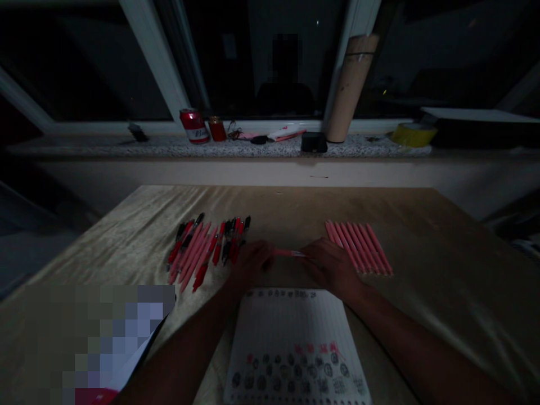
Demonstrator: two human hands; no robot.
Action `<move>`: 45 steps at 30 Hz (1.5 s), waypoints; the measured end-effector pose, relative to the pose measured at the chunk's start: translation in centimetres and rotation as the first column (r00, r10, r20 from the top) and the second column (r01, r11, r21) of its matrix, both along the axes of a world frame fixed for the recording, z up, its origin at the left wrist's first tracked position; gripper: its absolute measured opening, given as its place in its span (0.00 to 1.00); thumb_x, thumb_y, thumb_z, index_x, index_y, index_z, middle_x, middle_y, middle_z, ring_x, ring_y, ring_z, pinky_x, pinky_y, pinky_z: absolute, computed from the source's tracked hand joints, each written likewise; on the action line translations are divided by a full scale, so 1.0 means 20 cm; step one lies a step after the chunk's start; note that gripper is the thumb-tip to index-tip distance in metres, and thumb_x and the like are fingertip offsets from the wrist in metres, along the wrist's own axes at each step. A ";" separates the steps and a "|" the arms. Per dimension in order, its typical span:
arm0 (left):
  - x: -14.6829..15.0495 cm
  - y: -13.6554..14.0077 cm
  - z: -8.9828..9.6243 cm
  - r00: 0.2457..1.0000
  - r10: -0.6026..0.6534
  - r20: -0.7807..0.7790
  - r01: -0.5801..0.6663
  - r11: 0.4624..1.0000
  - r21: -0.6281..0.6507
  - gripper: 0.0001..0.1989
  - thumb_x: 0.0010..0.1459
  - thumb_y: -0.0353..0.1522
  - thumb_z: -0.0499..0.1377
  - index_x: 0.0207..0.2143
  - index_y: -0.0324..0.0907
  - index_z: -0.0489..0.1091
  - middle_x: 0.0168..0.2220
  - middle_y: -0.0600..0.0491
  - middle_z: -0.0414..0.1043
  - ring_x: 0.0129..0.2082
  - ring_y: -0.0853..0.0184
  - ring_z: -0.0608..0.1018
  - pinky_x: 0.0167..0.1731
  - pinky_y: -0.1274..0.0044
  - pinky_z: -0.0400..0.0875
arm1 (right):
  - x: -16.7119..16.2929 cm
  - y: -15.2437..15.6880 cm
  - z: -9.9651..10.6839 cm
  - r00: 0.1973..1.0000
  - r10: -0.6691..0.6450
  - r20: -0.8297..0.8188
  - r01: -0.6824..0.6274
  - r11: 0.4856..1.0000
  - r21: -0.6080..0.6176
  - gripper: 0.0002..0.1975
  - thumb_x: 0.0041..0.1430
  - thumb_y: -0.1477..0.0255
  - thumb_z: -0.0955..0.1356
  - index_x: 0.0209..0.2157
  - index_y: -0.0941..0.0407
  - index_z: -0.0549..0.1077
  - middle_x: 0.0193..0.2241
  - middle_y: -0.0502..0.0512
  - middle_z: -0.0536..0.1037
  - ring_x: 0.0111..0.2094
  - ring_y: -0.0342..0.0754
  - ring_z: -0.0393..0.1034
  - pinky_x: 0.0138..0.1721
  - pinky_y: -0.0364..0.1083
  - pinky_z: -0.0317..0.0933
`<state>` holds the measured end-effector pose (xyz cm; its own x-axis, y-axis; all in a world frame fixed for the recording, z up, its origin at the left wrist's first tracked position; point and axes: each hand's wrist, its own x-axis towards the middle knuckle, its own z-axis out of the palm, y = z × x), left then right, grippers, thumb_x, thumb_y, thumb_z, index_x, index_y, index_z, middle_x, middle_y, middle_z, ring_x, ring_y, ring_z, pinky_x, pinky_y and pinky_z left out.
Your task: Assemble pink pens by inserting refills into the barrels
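Observation:
A pink pen (289, 253) lies crosswise between my two hands, above the top edge of a lined notebook (291, 320). My left hand (254, 259) is closed on the pen's left end, and my right hand (331, 264) is closed on its right end. Left of my left hand is a loose group of pens: several pink pens (194, 253), red pens (201, 275) and black pens (228, 228). Beside my right hand, a neat row of pink pens (358, 247) lies slanted side by side. The notebook page carries black and red scribbled marks.
A cloth-covered table (287, 208) reaches to the wall below a window. On the stone sill (160, 147) stand a red can (194, 126), a red jar (217, 129), a tall cardboard tube (352, 90), a small black box (314, 142) and yellow tape (413, 135). A blurred-out patch covers the lower left.

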<state>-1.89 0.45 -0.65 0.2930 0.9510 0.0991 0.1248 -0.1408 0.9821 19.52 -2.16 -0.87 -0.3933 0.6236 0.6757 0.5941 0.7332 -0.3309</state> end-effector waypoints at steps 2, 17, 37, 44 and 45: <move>0.00 0.00 0.01 0.999 -0.026 0.029 0.026 1.000 -0.002 0.17 0.54 0.42 0.53 0.21 0.39 0.62 0.16 0.58 0.60 0.17 0.75 0.63 0.20 0.80 0.57 | 0.00 0.00 0.00 1.000 -0.009 0.005 0.009 1.000 -0.007 0.06 0.59 0.73 0.65 0.39 0.57 0.71 0.31 0.56 0.74 0.33 0.48 0.67 0.33 0.48 0.63; 0.00 0.00 -0.02 0.999 0.021 -0.028 -0.022 1.000 -0.016 0.24 0.57 0.44 0.49 0.14 0.40 0.59 0.13 0.57 0.58 0.15 0.74 0.62 0.19 0.79 0.56 | -0.01 0.00 0.00 0.999 -0.008 0.049 0.008 1.000 0.002 0.07 0.59 0.72 0.65 0.39 0.57 0.71 0.32 0.57 0.74 0.33 0.48 0.67 0.33 0.48 0.64; -0.01 -0.01 0.00 0.999 0.015 0.032 -0.014 1.000 -0.012 0.15 0.54 0.39 0.52 0.19 0.40 0.61 0.16 0.58 0.59 0.17 0.74 0.62 0.19 0.80 0.57 | -0.01 -0.01 0.01 0.999 -0.021 0.044 0.023 0.999 -0.039 0.08 0.59 0.72 0.64 0.40 0.57 0.71 0.33 0.57 0.74 0.35 0.49 0.67 0.35 0.48 0.64; 0.00 0.00 -0.01 0.994 0.095 -0.055 -0.094 0.995 0.022 0.21 0.56 0.41 0.49 0.14 0.40 0.59 0.13 0.57 0.57 0.16 0.73 0.62 0.20 0.79 0.57 | -0.01 -0.01 0.02 0.998 -0.032 0.056 0.034 0.999 -0.041 0.08 0.59 0.71 0.64 0.39 0.56 0.71 0.32 0.58 0.74 0.34 0.49 0.68 0.34 0.49 0.64; -0.01 0.00 -0.01 0.993 0.103 -0.059 -0.101 0.995 0.026 0.21 0.56 0.41 0.49 0.14 0.40 0.60 0.13 0.57 0.57 0.16 0.73 0.62 0.20 0.79 0.57 | -0.01 -0.01 0.02 0.998 -0.032 0.055 0.034 0.999 -0.041 0.07 0.59 0.71 0.64 0.39 0.56 0.71 0.32 0.58 0.74 0.34 0.49 0.68 0.34 0.49 0.63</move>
<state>-2.00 0.47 -0.80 0.2007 0.9739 0.1061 0.1984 -0.1465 0.9691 19.37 -2.31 -0.54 -0.4075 0.6641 0.6269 0.6359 0.6990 -0.3272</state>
